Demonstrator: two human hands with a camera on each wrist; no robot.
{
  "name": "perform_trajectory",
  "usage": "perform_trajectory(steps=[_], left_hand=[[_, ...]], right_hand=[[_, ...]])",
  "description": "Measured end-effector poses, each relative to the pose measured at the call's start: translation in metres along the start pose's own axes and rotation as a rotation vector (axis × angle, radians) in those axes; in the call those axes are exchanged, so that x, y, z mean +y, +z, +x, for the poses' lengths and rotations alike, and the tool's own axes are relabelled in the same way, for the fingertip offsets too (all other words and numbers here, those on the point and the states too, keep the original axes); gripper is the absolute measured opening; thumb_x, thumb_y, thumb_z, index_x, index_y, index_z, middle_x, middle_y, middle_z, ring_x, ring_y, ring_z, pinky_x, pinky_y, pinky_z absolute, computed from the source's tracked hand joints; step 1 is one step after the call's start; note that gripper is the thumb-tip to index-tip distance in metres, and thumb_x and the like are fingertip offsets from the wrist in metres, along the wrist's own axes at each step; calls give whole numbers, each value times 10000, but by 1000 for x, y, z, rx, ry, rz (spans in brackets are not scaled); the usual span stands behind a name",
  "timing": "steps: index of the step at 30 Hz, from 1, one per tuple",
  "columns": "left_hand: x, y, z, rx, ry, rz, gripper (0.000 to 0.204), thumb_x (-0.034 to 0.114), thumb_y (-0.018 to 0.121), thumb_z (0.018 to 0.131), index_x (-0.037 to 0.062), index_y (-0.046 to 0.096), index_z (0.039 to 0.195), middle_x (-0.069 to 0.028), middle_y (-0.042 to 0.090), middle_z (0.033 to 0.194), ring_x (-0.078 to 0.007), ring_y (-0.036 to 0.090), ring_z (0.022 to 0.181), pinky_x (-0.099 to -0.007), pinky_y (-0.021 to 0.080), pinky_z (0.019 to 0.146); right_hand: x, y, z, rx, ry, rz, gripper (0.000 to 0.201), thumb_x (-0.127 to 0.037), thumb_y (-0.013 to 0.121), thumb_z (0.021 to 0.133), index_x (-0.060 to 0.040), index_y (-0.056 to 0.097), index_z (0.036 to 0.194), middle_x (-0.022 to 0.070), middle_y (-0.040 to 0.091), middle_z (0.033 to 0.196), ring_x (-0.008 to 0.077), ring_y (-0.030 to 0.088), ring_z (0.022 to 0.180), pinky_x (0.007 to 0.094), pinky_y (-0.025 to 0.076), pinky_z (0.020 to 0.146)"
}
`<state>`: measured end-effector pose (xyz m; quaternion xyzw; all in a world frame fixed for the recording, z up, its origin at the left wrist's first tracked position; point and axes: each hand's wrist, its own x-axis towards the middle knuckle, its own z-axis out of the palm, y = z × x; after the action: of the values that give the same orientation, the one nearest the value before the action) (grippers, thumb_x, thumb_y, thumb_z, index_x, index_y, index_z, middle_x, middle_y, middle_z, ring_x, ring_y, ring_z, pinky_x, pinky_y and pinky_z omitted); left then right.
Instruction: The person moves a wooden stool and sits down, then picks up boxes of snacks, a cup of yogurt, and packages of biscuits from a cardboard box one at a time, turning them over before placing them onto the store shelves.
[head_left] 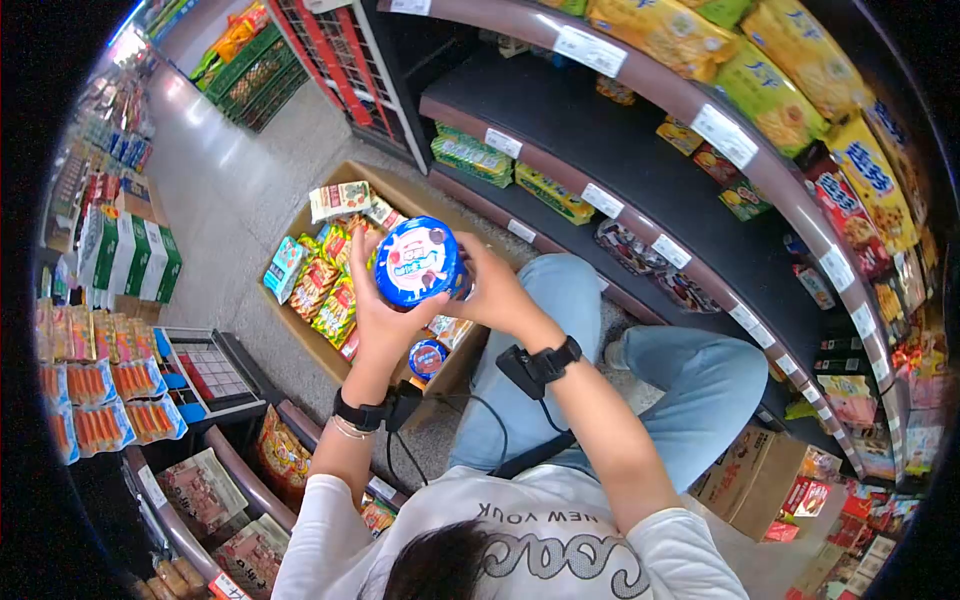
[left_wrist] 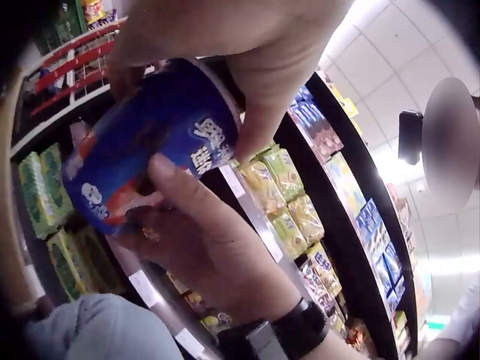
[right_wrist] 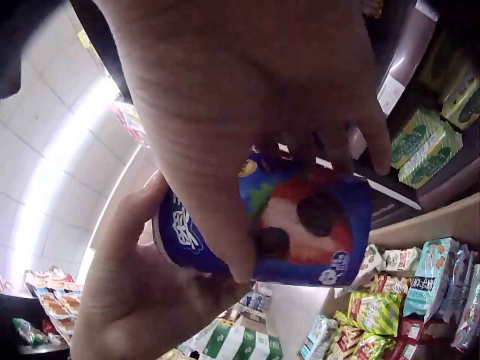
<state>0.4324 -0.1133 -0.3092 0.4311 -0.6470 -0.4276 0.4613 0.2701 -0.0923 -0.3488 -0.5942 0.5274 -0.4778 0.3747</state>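
Observation:
A round blue tub (head_left: 415,262) with printed cookies on its wrapper is held up over a carton of snacks. My left hand (head_left: 385,320) grips it from the left, thumb along its near side. From the other side my right hand (head_left: 495,292) holds it too. In the left wrist view the tub (left_wrist: 142,142) lies tilted, with the right thumb pressed on its printed side. The right wrist view shows the wrapper (right_wrist: 300,225) under my right fingers. Below, the cardboard box (head_left: 290,318) contains colourful snack bags (head_left: 335,312) and a second blue tub (head_left: 428,358).
Shelves (head_left: 560,115) with packaged biscuits curve along the right. My bent legs (head_left: 535,350) lie between the box and those shelves. Another open carton (head_left: 745,485) stands behind at lower right. Green crates (head_left: 255,85) and sausage packs (head_left: 135,400) are to the left.

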Motion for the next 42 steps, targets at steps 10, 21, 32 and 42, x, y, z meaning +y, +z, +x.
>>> perform_trajectory(steps=[10,21,32,42], left_hand=[[36,62,-20,-242,214,42,347,110,833,549,117,706,872,-178,387,1344,-326,398,1239,-419,325,1027],[59,109,-25,-310,-317,-588,430,91,708,756,10,555,1150,-147,459,1291,-229,473,1174,-347,404,971],[50,158,-25,-299,-442,-711,625,218,653,859,11,311,1339,-126,480,1254,-203,513,1109,-346,439,937],[93,248,-34,-819,-423,-503,686,67,761,707,19,395,1285,-88,524,1202,-170,531,1079,-320,444,925]], right_hand=[[-23,-58,-71,292,32,-48,780,-174,823,564,-30,426,1220,189,575,1086,323,575,1012,380,461,862],[-22,-106,-111,271,90,179,797,-245,820,647,-32,390,1283,134,549,1140,215,553,1042,334,455,875],[-8,-131,-131,438,102,301,744,-289,802,676,-21,415,1252,144,549,1158,211,564,1043,326,458,881],[-1,-192,-182,667,143,169,907,-227,853,580,0,350,1299,167,509,1215,247,520,1110,365,434,926]])
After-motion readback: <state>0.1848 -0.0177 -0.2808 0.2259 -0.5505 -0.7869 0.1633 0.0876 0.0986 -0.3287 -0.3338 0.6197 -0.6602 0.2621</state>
